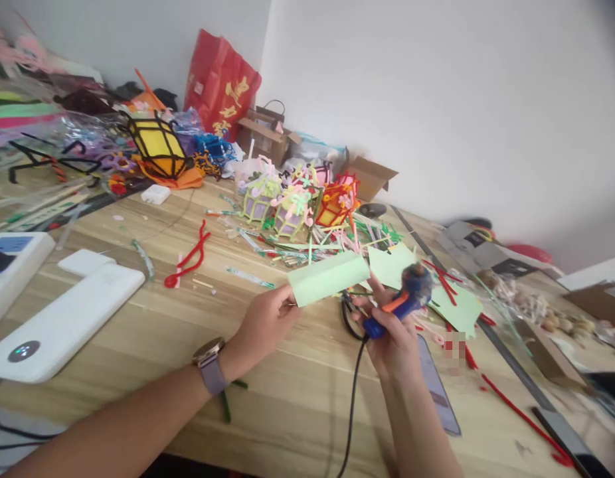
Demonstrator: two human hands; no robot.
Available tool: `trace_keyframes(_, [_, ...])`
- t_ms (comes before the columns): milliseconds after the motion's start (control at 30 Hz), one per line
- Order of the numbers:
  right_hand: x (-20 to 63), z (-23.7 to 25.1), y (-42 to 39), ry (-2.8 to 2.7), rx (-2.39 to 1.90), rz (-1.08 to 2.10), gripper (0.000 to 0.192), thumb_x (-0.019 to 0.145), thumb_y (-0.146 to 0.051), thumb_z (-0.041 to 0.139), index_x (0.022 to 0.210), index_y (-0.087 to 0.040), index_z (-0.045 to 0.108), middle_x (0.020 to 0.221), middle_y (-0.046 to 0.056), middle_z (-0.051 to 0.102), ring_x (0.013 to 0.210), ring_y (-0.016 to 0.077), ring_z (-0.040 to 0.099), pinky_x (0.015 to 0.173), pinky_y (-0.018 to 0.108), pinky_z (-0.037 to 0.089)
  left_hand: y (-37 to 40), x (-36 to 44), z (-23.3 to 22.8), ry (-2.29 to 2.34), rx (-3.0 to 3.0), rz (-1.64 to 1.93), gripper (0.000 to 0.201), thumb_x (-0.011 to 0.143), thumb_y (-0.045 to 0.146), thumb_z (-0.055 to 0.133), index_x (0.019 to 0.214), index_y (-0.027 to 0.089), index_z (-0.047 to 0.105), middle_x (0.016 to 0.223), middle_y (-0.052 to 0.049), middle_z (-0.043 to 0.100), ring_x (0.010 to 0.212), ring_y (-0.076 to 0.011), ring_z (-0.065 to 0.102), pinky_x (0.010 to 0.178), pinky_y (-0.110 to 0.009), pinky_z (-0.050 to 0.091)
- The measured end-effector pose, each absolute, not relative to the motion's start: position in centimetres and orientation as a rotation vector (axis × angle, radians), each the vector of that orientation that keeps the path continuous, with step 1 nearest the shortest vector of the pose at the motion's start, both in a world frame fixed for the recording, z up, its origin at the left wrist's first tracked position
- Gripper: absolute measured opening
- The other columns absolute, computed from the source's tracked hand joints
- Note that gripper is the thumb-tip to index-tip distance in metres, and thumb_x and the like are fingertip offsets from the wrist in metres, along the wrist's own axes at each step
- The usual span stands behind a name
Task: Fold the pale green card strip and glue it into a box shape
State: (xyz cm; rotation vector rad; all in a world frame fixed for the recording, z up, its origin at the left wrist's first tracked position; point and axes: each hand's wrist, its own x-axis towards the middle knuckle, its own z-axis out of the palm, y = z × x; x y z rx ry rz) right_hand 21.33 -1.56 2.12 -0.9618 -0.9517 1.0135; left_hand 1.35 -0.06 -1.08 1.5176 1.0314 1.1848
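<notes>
My left hand pinches one end of a pale green paper roll and holds it level above the wooden table. A watch sits on that wrist. My right hand grips a blue glue gun with an orange trigger, its black cord hanging down toward me. The gun's front end is next to the right end of the roll. Flat pale green paper sheets lie just behind the gun.
Small pipe-cleaner lanterns and loose pipe cleaners lie behind the hands. A red pipe cleaner and white devices lie left. A phone and long ruler lie right. Boxes and a red bag stand at the wall.
</notes>
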Motion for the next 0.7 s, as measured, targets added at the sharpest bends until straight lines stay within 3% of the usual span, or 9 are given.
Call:
trace_keyframes(100, [21.8,1.6,-1.1,-0.922,-0.983,0.953,0.025,0.062,-0.022,0.072,0.085,-0.021,0.064,0.083,0.004,0.071,0.063,0.0147,0.063,0.051,0.026,0.049,-0.6,1.7,-1.3,1.023,1.7,1.107,0.01,0.08,0.016,0.054,0.083,0.02,0.063,0.087,-0.005,0.071,0.085,-0.0204,0.067,0.075,-0.03,0.049])
trace_keyframes(233, [22.4,1.0,-0.9,-0.827,-0.99,0.874,0.027,0.059,-0.022,0.076,0.082,-0.021,0.062,0.067,-0.002,0.065,0.058,0.0125,0.061,0.046,0.021,0.045,-0.7,1.7,-1.1,0.958,1.747,1.007,0.012,0.078,0.02,0.058,0.089,0.019,0.064,0.098,-0.008,0.071,0.091,-0.0212,0.065,0.08,-0.031,0.047])
trace_keyframes(333, [22.6,0.8,-0.8,-0.828,-1.01,0.862,0.025,0.059,-0.022,0.077,0.077,-0.021,0.06,0.057,-0.005,0.061,0.05,0.0107,0.057,0.043,0.02,0.043,-0.6,1.6,-0.7,0.815,1.461,0.9,0.016,0.077,0.029,0.061,0.089,0.018,0.064,0.087,-0.006,0.071,0.078,-0.018,0.064,0.068,-0.027,0.046])
trace_keyframes(433, [22.8,0.6,-0.8,-0.886,-1.039,0.868,0.025,0.06,-0.023,0.077,0.076,-0.02,0.059,0.055,-0.005,0.061,0.047,0.0108,0.056,0.041,0.02,0.042,-0.3,1.4,-0.3,0.712,1.138,0.8,0.027,0.079,0.045,0.058,0.076,0.018,0.059,0.058,-0.001,0.062,0.049,-0.0113,0.049,0.048,-0.022,0.032])
trace_keyframes(500, [22.8,0.3,-0.8,-0.922,-1.082,0.881,0.024,0.061,-0.025,0.077,0.076,-0.019,0.059,0.056,-0.004,0.063,0.044,0.0107,0.055,0.042,0.021,0.042,-0.3,1.3,-0.2,0.71,0.995,0.752,0.034,0.076,0.051,0.063,0.068,0.018,0.055,0.05,0.001,0.056,0.042,-0.0083,0.039,0.044,-0.021,0.025])
trace_keyframes(600, [22.7,0.2,-0.9,-0.949,-1.142,0.902,0.025,0.062,-0.027,0.077,0.076,-0.018,0.059,0.059,-0.002,0.066,0.043,0.0103,0.055,0.045,0.023,0.045,-0.2,1.4,-0.3,0.755,0.837,0.726,0.032,0.069,0.041,0.075,0.061,0.017,0.056,0.047,0.004,0.05,0.042,-0.0063,0.038,0.042,-0.019,0.023])
trace_keyframes(700, [22.7,0.6,-1.2,-0.949,-1.166,0.846,0.026,0.061,-0.024,0.078,0.079,-0.019,0.06,0.065,-0.001,0.068,0.042,0.0085,0.052,0.043,0.022,0.041,0.1,1.4,-0.3,0.771,0.648,0.82,0.021,0.072,0.024,0.075,0.061,0.015,0.06,0.05,0.004,0.052,0.044,-0.0053,0.043,0.042,-0.017,0.028])
